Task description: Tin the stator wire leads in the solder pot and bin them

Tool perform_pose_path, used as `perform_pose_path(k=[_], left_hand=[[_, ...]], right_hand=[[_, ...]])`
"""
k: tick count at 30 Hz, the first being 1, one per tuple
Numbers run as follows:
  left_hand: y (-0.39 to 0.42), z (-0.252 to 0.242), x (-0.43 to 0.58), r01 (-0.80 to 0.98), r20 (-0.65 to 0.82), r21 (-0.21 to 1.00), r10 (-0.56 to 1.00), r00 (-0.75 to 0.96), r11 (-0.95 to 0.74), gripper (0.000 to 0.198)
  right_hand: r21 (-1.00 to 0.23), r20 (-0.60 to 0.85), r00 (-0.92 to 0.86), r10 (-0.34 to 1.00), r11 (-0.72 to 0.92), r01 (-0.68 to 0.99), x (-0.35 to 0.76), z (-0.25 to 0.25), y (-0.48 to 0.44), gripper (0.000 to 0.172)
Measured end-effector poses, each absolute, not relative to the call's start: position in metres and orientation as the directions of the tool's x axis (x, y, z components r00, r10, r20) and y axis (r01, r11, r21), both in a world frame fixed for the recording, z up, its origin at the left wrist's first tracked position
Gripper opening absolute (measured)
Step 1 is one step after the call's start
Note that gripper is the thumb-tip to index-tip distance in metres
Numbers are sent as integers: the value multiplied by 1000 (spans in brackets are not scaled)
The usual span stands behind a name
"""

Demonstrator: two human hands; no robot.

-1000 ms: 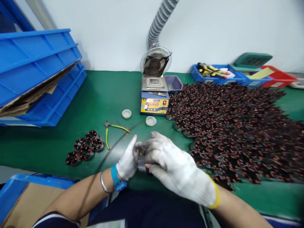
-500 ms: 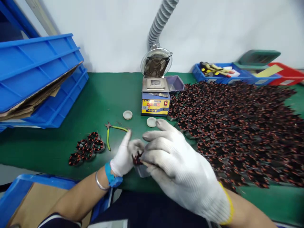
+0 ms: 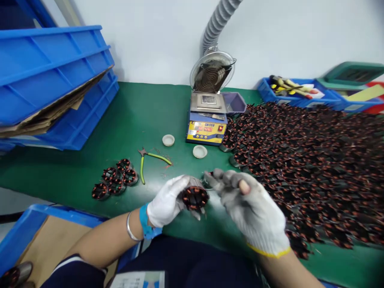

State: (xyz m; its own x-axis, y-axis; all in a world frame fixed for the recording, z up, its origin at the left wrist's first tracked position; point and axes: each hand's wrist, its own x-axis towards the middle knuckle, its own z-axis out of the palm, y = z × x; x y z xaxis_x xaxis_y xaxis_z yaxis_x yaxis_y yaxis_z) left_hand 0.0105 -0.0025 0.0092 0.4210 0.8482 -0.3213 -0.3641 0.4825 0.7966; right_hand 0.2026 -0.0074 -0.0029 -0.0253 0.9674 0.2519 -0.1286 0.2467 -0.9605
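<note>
My left hand [image 3: 169,202], in a white glove, is closed around a motor stator [image 3: 195,196]. The stator is tilted so its copper windings and dark inner ring face me. My right hand [image 3: 249,204], in a knitted glove with a bare thumb tip, is just to the right, somewhat blurred. Its fingers are half bent, with the thumb apart from them. Behind the right fingertips, a second dark round part [image 3: 207,181] is partly hidden; I cannot tell if they touch it. Green-handled cutters [image 3: 154,158] lie spread beyond my left hand.
Many stators [image 3: 306,160] cover the right side of the green table [image 3: 144,112]. A small group of stators [image 3: 115,178] sits at left. Behind are a yellow-fronted solder pot [image 3: 207,130], two white dishes [image 3: 168,140], stacked blue crates [image 3: 60,80] and a tool bin [image 3: 288,94].
My right hand has moved away to the right from the stator in my left hand. That stator has turned, its open face now toward me. The view has shifted slightly.
</note>
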Motion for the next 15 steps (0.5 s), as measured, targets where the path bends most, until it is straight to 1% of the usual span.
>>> perform_pose_path(k=[1, 2, 3, 4, 5, 6, 7, 9, 12, 15], left_hand=[[-1, 5, 10, -378, -342, 749, 806, 484, 544, 65], [0, 1, 10, -387, -348, 715, 776, 527, 583, 63], [1, -3, 10, -393, -345, 696, 760, 551, 601, 59], [1, -6, 10, -398, -347, 687, 755, 556, 608, 54], [1, -10, 10, -394, -354, 691, 759, 546, 606, 50], [0, -12, 10, -382, -364, 705, 767, 528, 597, 48], [0, -14, 10, -363, -376, 720, 773, 512, 591, 47], [0, -15, 11, -315, -386, 752, 774, 502, 579, 44], [1, -9, 12, -244, -333, 835, 806, 489, 493, 34], [3, 0, 11, -162, -218, 938, 886, 410, 306, 22]], right_hand=[[-966, 254, -33, 967, 251, -60, 206, -6, -8, 19], [-966, 248, -73, 966, 252, 62, 210, -7, -9, 31], [-941, 235, -149, 961, 263, 212, 212, -7, -10, 50], [-887, 213, -250, 945, 294, 356, 213, -6, -11, 66], [-813, 198, -352, 915, 354, 463, 212, -5, -12, 75], [-735, 201, -438, 876, 431, 524, 211, -4, -13, 76], [-662, 233, -498, 836, 511, 548, 209, -3, -13, 72], [-535, 335, -546, 768, 632, 561, 206, -2, -12, 61], [-394, 470, -533, 703, 708, 586, 204, -1, -10, 47], [-308, 554, -541, 633, 759, 573, 206, 0, -9, 43]])
